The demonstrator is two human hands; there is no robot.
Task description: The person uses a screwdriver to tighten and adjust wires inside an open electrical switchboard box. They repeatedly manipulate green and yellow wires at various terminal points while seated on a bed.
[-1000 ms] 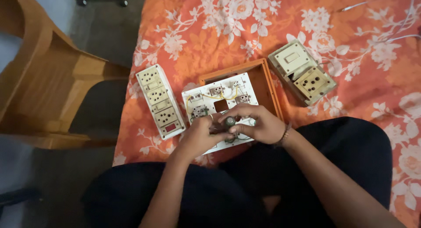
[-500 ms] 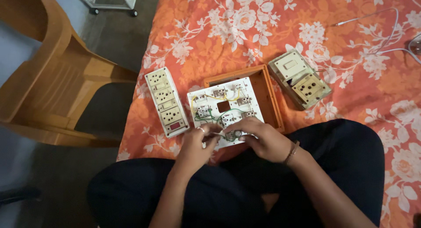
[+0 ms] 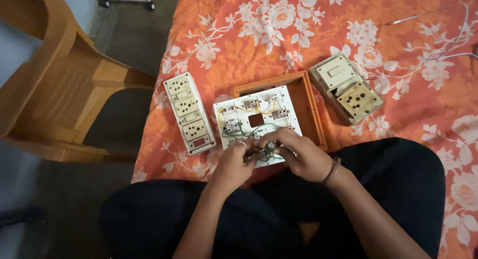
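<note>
Head view: both hands' grips, left hand [image 3: 233, 162] and right hand [image 3: 301, 157], pinching a round part [image 3: 269, 147]

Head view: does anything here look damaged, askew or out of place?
The white switch plate lies face down across its orange box, with yellow and green wires exposed. Both hands, left hand and right hand, work at its near edge. Nothing looks broken or spilled.

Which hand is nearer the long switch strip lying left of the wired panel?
Left. The left hand lies just below-right of the strip; the right hand is farther right, across the panel.
</note>
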